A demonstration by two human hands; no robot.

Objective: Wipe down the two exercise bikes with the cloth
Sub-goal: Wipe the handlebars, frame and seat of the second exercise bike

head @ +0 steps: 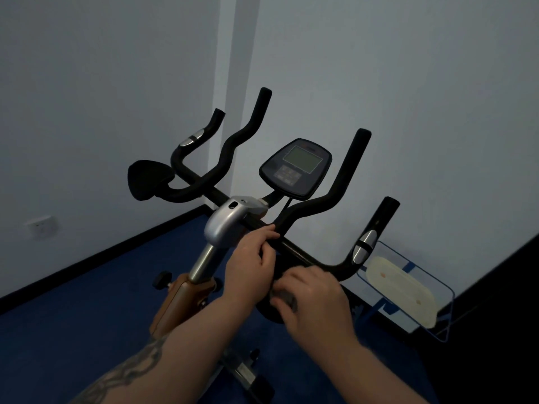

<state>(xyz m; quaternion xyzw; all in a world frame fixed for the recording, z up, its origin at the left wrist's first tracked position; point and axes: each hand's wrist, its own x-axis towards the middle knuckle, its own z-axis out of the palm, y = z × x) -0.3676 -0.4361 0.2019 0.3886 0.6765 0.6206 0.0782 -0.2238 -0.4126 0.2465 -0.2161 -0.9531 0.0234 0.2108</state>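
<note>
Here, in the single head view, one exercise bike [233, 217] stands on blue floor [87, 310] in a corner of pale walls [408, 83]. Its black handlebars [309, 205] fan out toward the camera, with a dark console [294, 167] tilted up between the two middle horns and a silver clamp housing [230, 220] on top of the steel post.

The person's left hand [250, 266] sits just right of that housing, on the crossbar; its fingers [268, 231] curl over the bar, and the thumb side is hidden, so how firmly it grips cannot be told. The right hand [315, 298] lies lower and nearer, beside the left hand and below the right bend of the bar. It is blurred. Its fingers bend round a small dark grey wad, apparently the cloth [284, 297], which shows only at the hand's left edge, against a black pad under the bar. The left forearm carries a tattoo.

To the left, a black saddle-like pad [148, 179] sits by the far handlebar end. To the right, near the wall, a clear tray [437, 290] with blue edges holds a cream-coloured flat piece [402, 290]. A wall socket [40, 225] shows at the far left. A second bike cannot be made out.
</note>
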